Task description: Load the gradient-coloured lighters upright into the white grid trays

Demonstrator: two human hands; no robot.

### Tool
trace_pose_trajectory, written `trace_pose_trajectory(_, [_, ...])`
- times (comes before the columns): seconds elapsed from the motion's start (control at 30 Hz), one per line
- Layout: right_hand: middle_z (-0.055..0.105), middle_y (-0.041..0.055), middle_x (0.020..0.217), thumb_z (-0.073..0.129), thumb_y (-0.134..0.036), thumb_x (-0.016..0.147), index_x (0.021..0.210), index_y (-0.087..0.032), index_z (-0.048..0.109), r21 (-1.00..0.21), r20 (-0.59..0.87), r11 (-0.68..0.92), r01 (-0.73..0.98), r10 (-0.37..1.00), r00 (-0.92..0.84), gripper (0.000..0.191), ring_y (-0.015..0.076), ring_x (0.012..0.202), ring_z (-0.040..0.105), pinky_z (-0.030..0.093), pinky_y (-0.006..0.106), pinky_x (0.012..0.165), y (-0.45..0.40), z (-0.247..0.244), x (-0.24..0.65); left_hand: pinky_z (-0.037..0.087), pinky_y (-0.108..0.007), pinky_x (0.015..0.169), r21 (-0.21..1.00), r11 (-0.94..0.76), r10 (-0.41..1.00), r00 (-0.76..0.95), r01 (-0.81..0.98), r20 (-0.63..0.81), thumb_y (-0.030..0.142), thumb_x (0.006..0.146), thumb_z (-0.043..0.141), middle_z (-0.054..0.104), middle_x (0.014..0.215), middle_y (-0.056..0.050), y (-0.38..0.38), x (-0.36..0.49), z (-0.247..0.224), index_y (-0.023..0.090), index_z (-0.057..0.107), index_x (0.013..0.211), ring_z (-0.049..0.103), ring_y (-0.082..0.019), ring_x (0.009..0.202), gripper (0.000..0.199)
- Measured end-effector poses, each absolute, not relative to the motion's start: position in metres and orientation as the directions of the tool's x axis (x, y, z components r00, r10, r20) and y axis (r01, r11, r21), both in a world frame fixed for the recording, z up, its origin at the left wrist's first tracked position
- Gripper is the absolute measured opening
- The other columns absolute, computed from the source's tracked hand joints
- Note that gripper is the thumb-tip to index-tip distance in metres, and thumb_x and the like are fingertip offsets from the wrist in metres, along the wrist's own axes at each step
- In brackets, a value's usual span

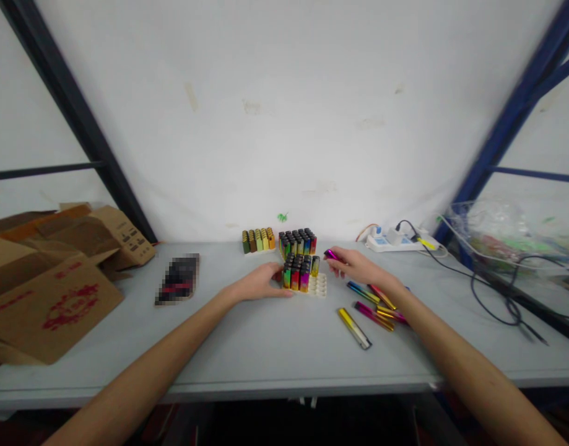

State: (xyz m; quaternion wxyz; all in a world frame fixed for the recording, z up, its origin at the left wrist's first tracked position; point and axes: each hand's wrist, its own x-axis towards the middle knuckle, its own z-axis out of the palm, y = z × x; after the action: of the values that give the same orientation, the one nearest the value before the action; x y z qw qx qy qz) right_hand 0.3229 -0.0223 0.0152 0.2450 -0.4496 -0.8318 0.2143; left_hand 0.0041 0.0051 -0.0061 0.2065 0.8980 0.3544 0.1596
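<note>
My left hand [260,282] grips the left side of a white lighter tray [317,287], thumb along its front edge and fingers partly hidden behind the lighters. Upright lighters [296,275] in green, red and purple fill the tray's left part, and a yellow one [316,266] stands at its back right. The holes at the front right are bare. Just right of the tray, my right hand [351,263] pinches a shiny purple lighter [331,254], held tilted above the table. Several loose metallic lighters [373,314] lie below my right forearm, with a yellow one [353,328] nearest the front.
Behind stand a block of yellow-green lighters [259,240] and another of black-topped colourful lighters [299,240]. Left are cardboard boxes [80,297] and a blurred dark item [177,279]. A power strip [400,241], black cables [507,316] and a clear plastic bag [493,229] lie right.
</note>
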Motion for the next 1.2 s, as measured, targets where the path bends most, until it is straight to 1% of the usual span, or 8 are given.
trace_pose_trajectory(0.17, [0.053,-0.0024,0.074,0.043,-0.054,0.102,0.091,-0.021,0.051,-0.666,0.302,0.513,0.542,0.849,-0.434,0.036,0.014,0.064,0.052,0.043,0.027,0.062,-0.031,0.021,0.311,0.05,-0.035,0.074,0.471,-0.667,0.708,0.689,0.578,0.157,0.071,0.076,0.071,0.069,0.093,-0.007,0.006,0.005,-0.008,0.017,0.066,0.1,0.064,-0.026,0.082,0.06])
trace_pose_trajectory(0.33, [0.042,-0.0037,0.064,0.048,-0.057,0.098,0.069,-0.021,0.044,-0.594,0.458,0.495,0.635,0.856,-0.239,0.046,0.0128,0.062,0.041,0.031,0.027,0.058,-0.034,0.023,0.298,0.05,-0.035,0.077,0.466,-0.659,0.714,0.685,0.59,0.144,0.072,0.075,0.072,0.069,0.096,-0.008,0.006,0.005,-0.007,0.016,0.066,0.102,0.064,-0.027,0.085,0.062])
trace_pose_trajectory(0.43, [0.032,-0.0043,0.058,0.049,-0.05,0.093,0.06,-0.021,0.036,-0.588,0.496,0.443,0.677,0.858,-0.131,0.046,0.0111,0.056,0.033,0.024,0.027,0.054,-0.035,0.021,0.294,0.051,-0.036,0.078,0.482,-0.657,0.712,0.687,0.579,0.146,0.071,0.076,0.072,0.07,0.099,-0.009,0.006,0.005,-0.007,0.015,0.067,0.105,0.064,-0.027,0.086,0.063])
trace_pose_trajectory(0.53, [0.029,-0.0039,0.057,0.049,-0.038,0.085,0.057,-0.021,0.035,-0.565,0.514,0.431,0.704,0.851,-0.109,0.036,0.0107,0.055,0.032,0.021,0.027,0.054,-0.035,0.019,0.291,0.051,-0.037,0.077,0.498,-0.657,0.706,0.693,0.566,0.144,0.071,0.076,0.072,0.071,0.098,-0.009,0.006,0.005,-0.007,0.016,0.067,0.104,0.064,-0.027,0.085,0.062])
trace_pose_trajectory(0.77, [0.034,-0.004,0.056,0.049,-0.033,0.083,0.058,-0.021,0.039,-0.549,0.509,0.445,0.707,0.849,-0.139,0.029,0.0109,0.055,0.035,0.023,0.027,0.054,-0.034,0.014,0.287,0.052,-0.036,0.078,0.463,-0.664,0.714,0.682,0.587,0.159,0.072,0.076,0.071,0.07,0.097,-0.008,0.005,0.005,-0.007,0.016,0.066,0.103,0.064,-0.027,0.084,0.062])
trace_pose_trajectory(0.93, [0.043,-0.004,0.058,0.05,-0.049,0.096,0.066,-0.02,0.047,-0.528,0.513,0.466,0.711,0.841,-0.17,0.042,0.0119,0.057,0.04,0.027,0.027,0.056,-0.033,0.014,0.288,0.052,-0.036,0.079,0.476,-0.659,0.71,0.69,0.582,0.139,0.07,0.078,0.071,0.071,0.099,-0.009,0.005,0.005,-0.005,0.016,0.066,0.105,0.065,-0.027,0.087,0.061])
trace_pose_trajectory(1.07, [0.06,-0.0005,0.072,0.046,-0.052,0.102,0.092,-0.019,0.06,-0.551,0.497,0.506,0.663,0.838,-0.226,0.037,0.0148,0.063,0.053,0.039,0.027,0.061,-0.034,0.017,0.29,0.052,-0.036,0.078,0.47,-0.662,0.707,0.695,0.583,0.134,0.069,0.078,0.071,0.071,0.098,-0.008,0.004,0.006,-0.005,0.017,0.067,0.104,0.065,-0.027,0.085,0.059])
trace_pose_trajectory(1.2, [0.066,0.0073,0.09,0.046,-0.052,0.103,0.092,-0.019,0.065,-0.503,0.547,0.564,0.655,0.794,-0.264,0.04,0.0181,0.077,0.062,0.047,0.028,0.068,-0.035,0.02,0.293,0.052,-0.036,0.077,0.477,-0.651,0.715,0.688,0.59,0.124,0.068,0.078,0.072,0.07,0.098,-0.009,0.003,0.006,-0.004,0.015,0.066,0.104,0.065,-0.028,0.086,0.059])
